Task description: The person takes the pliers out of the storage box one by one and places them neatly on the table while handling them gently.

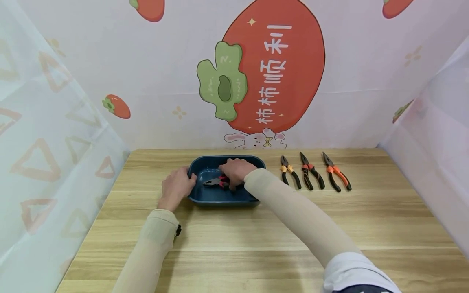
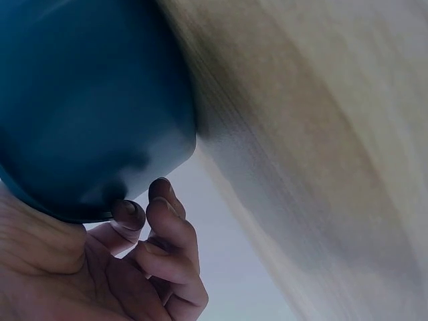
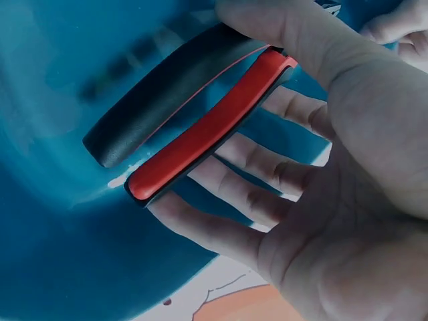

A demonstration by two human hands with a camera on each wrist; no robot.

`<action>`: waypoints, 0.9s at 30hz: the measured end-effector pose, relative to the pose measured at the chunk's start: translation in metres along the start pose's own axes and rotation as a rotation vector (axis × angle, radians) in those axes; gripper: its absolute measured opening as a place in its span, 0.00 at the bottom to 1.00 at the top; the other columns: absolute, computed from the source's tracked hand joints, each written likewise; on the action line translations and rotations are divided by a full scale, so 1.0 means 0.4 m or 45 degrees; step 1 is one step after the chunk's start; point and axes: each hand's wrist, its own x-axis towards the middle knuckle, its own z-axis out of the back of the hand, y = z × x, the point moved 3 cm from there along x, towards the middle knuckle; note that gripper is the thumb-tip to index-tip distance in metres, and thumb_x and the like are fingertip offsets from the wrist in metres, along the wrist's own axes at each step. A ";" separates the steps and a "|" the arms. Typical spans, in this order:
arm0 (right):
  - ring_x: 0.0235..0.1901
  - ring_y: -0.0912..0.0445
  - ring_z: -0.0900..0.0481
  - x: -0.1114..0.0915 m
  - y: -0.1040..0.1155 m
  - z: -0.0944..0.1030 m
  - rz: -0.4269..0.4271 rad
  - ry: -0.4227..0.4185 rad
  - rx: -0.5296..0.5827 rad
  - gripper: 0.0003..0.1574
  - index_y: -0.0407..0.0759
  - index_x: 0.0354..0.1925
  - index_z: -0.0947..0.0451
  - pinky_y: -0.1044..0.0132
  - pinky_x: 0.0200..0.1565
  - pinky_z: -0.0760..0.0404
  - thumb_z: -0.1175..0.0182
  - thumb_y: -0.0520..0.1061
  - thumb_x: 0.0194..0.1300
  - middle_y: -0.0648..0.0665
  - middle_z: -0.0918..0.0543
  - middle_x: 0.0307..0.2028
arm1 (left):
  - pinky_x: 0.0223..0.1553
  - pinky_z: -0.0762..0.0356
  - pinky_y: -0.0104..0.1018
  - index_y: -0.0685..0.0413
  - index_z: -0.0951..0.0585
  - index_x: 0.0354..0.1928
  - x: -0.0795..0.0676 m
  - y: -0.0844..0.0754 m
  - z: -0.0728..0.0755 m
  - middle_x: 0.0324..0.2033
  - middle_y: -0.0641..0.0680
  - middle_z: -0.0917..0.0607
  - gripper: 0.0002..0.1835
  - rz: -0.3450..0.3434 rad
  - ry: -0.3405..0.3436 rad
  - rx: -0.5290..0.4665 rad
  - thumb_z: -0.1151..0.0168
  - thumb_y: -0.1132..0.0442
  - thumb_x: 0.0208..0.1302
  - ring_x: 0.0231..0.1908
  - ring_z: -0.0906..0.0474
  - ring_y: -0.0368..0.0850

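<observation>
A deep blue plastic basin (image 1: 224, 202) stands on the wooden table near its back edge. At its left end my left hand (image 1: 176, 186) grips the rim, thumb over the inside and fingers below the outside in the left wrist view. Inside the basin, my right hand (image 1: 236, 173) holds pliers (image 3: 208, 127) with red and black handles. In the right wrist view the thumb lies over the dark handle and the fingers reach along the red one. The metal head of these pliers points left in the head view; the hand hides much of the handles there.
To the right of the basin lie pliers with yellow and black handles (image 1: 296, 179), pliers with dark red and black handles (image 1: 306, 177) and long-nose pliers with orange and black handles (image 1: 342, 178). A printed cloth (image 1: 161, 122) hangs behind the wooden table (image 1: 234, 252).
</observation>
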 end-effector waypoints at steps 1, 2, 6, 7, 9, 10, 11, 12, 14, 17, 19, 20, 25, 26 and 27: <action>0.48 0.50 0.27 -0.002 -0.001 0.003 0.010 -0.009 -0.004 0.43 0.51 0.69 0.30 0.52 0.55 0.22 0.25 0.49 0.60 0.44 0.24 0.56 | 0.25 0.34 0.43 0.54 0.25 0.32 0.000 0.001 0.000 0.21 0.54 0.27 0.14 0.000 -0.001 0.001 0.49 0.53 0.74 0.23 0.26 0.53; 0.48 0.50 0.27 -0.004 -0.002 0.005 0.020 -0.018 -0.010 0.41 0.51 0.69 0.29 0.52 0.55 0.23 0.25 0.50 0.60 0.44 0.24 0.55 | 0.25 0.34 0.43 0.54 0.25 0.33 0.001 0.001 0.000 0.21 0.54 0.27 0.14 0.001 -0.002 0.005 0.49 0.53 0.74 0.23 0.26 0.53; 0.50 0.50 0.27 -0.014 -0.005 0.014 0.078 -0.052 -0.067 0.39 0.51 0.67 0.28 0.51 0.58 0.25 0.26 0.53 0.61 0.44 0.23 0.55 | 0.26 0.33 0.43 0.54 0.25 0.33 0.002 0.004 -0.001 0.21 0.54 0.27 0.14 0.006 0.004 0.006 0.48 0.53 0.74 0.24 0.26 0.53; 0.51 0.49 0.27 -0.018 -0.006 0.015 0.089 -0.060 -0.078 0.39 0.51 0.67 0.29 0.50 0.59 0.26 0.27 0.54 0.62 0.44 0.23 0.56 | 0.26 0.33 0.43 0.54 0.25 0.33 0.002 0.005 -0.002 0.21 0.54 0.27 0.14 0.006 0.005 0.006 0.48 0.53 0.74 0.24 0.26 0.53; 0.52 0.49 0.27 -0.026 -0.009 0.018 0.105 -0.075 -0.102 0.40 0.51 0.68 0.29 0.48 0.60 0.27 0.27 0.56 0.62 0.43 0.23 0.57 | 0.26 0.33 0.43 0.54 0.24 0.34 0.003 0.006 -0.002 0.21 0.54 0.27 0.14 0.007 0.009 0.004 0.48 0.53 0.74 0.24 0.26 0.53; 0.53 0.49 0.27 -0.031 -0.011 0.019 0.112 -0.083 -0.104 0.41 0.51 0.69 0.30 0.48 0.60 0.27 0.28 0.56 0.62 0.43 0.23 0.58 | 0.26 0.33 0.43 0.55 0.24 0.34 0.003 0.006 -0.003 0.21 0.54 0.27 0.14 0.008 0.010 0.004 0.48 0.53 0.74 0.24 0.26 0.53; 0.53 0.49 0.27 -0.036 -0.012 0.021 0.115 -0.092 -0.104 0.41 0.51 0.69 0.30 0.47 0.60 0.27 0.28 0.56 0.62 0.43 0.23 0.58 | 0.26 0.33 0.43 0.55 0.24 0.35 0.003 0.007 -0.003 0.21 0.54 0.27 0.14 0.009 0.010 0.003 0.48 0.53 0.74 0.24 0.25 0.53; 0.54 0.49 0.26 -0.041 -0.014 0.022 0.117 -0.104 -0.106 0.41 0.52 0.69 0.30 0.47 0.60 0.27 0.28 0.57 0.62 0.43 0.24 0.59 | 0.26 0.33 0.43 0.55 0.23 0.36 0.004 0.007 -0.003 0.21 0.54 0.27 0.13 0.009 0.010 0.002 0.48 0.53 0.74 0.24 0.25 0.53; 0.54 0.48 0.26 -0.050 -0.019 0.025 0.119 -0.128 -0.109 0.41 0.52 0.69 0.31 0.47 0.59 0.26 0.28 0.57 0.62 0.43 0.24 0.60 | 0.26 0.33 0.43 0.55 0.23 0.37 0.004 0.007 -0.003 0.22 0.55 0.26 0.13 0.009 0.011 -0.001 0.48 0.53 0.74 0.24 0.25 0.53; 0.54 0.47 0.26 -0.065 -0.023 0.029 0.124 -0.173 -0.099 0.41 0.53 0.69 0.30 0.47 0.58 0.25 0.27 0.57 0.62 0.42 0.25 0.60 | 0.26 0.32 0.43 0.56 0.22 0.38 0.004 0.005 -0.001 0.22 0.55 0.25 0.13 0.012 0.014 -0.005 0.48 0.53 0.74 0.25 0.25 0.53; 0.54 0.47 0.26 -0.075 -0.025 0.031 0.133 -0.202 -0.101 0.41 0.53 0.68 0.30 0.48 0.57 0.25 0.27 0.58 0.61 0.42 0.25 0.60 | 0.26 0.32 0.43 0.56 0.22 0.39 0.004 0.004 0.000 0.22 0.55 0.25 0.13 0.017 0.018 -0.008 0.48 0.54 0.74 0.24 0.25 0.53; 0.54 0.47 0.26 -0.080 -0.026 0.032 0.138 -0.214 -0.097 0.41 0.53 0.68 0.30 0.49 0.57 0.25 0.27 0.58 0.61 0.41 0.25 0.60 | 0.26 0.32 0.43 0.57 0.21 0.40 0.005 0.004 0.001 0.22 0.55 0.25 0.13 0.020 0.020 -0.010 0.48 0.54 0.75 0.24 0.25 0.52; 0.52 0.48 0.26 -0.106 -0.027 0.037 0.168 -0.265 -0.103 0.39 0.54 0.66 0.29 0.51 0.54 0.24 0.27 0.59 0.61 0.42 0.25 0.59 | 0.28 0.34 0.44 0.58 0.21 0.43 0.005 0.001 0.003 0.22 0.55 0.26 0.14 0.036 0.027 -0.009 0.48 0.54 0.75 0.25 0.25 0.53; 0.52 0.49 0.26 -0.111 -0.028 0.038 0.174 -0.275 -0.103 0.39 0.54 0.66 0.29 0.52 0.54 0.24 0.27 0.59 0.61 0.43 0.25 0.59 | 0.28 0.34 0.44 0.58 0.21 0.43 0.005 0.000 0.003 0.22 0.55 0.26 0.14 0.038 0.028 -0.008 0.48 0.54 0.75 0.26 0.25 0.54; 0.52 0.49 0.26 -0.117 -0.028 0.038 0.180 -0.284 -0.103 0.39 0.54 0.66 0.29 0.52 0.54 0.24 0.27 0.59 0.60 0.43 0.26 0.58 | 0.28 0.34 0.44 0.57 0.21 0.43 0.005 0.000 0.004 0.23 0.55 0.25 0.14 0.040 0.029 -0.006 0.48 0.53 0.75 0.26 0.24 0.54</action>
